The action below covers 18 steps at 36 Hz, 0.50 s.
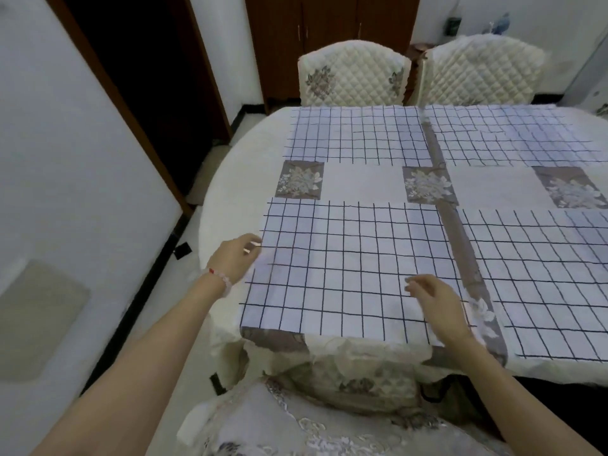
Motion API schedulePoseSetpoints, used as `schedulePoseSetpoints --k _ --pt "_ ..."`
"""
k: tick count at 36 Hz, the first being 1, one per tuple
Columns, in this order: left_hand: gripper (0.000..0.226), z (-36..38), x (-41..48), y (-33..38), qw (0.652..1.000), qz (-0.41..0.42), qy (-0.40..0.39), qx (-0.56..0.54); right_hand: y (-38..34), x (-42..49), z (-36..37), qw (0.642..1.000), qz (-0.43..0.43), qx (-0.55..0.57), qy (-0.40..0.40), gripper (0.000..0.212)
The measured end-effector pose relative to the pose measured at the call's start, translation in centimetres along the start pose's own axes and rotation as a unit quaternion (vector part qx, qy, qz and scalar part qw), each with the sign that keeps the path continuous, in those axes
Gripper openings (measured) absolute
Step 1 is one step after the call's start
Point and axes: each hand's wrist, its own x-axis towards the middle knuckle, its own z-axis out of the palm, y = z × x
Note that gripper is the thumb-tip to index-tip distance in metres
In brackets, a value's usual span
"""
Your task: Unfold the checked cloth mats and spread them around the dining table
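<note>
Several white checked cloth mats lie flat on the dining table (237, 192), which wears a cream cloth with floral patches. The near-left mat (342, 268) is spread in front of me. My left hand (235, 258) touches its left edge, fingers loosely curled; I cannot tell whether it pinches the cloth. My right hand (434, 304) hovers over or rests on the mat's right part, fingers relaxed. A near-right mat (543, 278), a far-left mat (355, 136) and a far-right mat (513, 136) also lie unfolded.
Two quilted cream chairs (352, 74) (477, 70) stand at the table's far side. A covered chair (296, 422) is right below me at the near edge. A white wall and dark doorway (141, 77) lie to the left.
</note>
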Motion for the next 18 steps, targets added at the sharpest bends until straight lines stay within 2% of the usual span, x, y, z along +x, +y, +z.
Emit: schedulePoseSetpoints --k 4,8,14,18 --pt "0.013 -2.5 -6.3 -0.8 0.986 -0.038 0.1 -0.126 -4.9 -0.4 3.2 0.993 -0.018 0.076 -0.093 0.018" --pt "0.014 -3.7 -14.2 -2.6 0.954 -0.096 0.194 -0.205 -8.5 -2.7 7.3 0.973 -0.046 0.093 -0.205 0.02" --pt "0.018 -2.6 -27.4 -5.9 0.864 -0.222 0.342 -0.296 -13.2 -9.7 14.6 0.922 -0.084 0.085 -0.369 0.023" --pt "0.015 1.4 -35.7 -8.3 0.78 -0.319 0.413 -0.346 -16.0 -17.0 18.7 0.858 -0.137 0.068 -0.49 0.022"
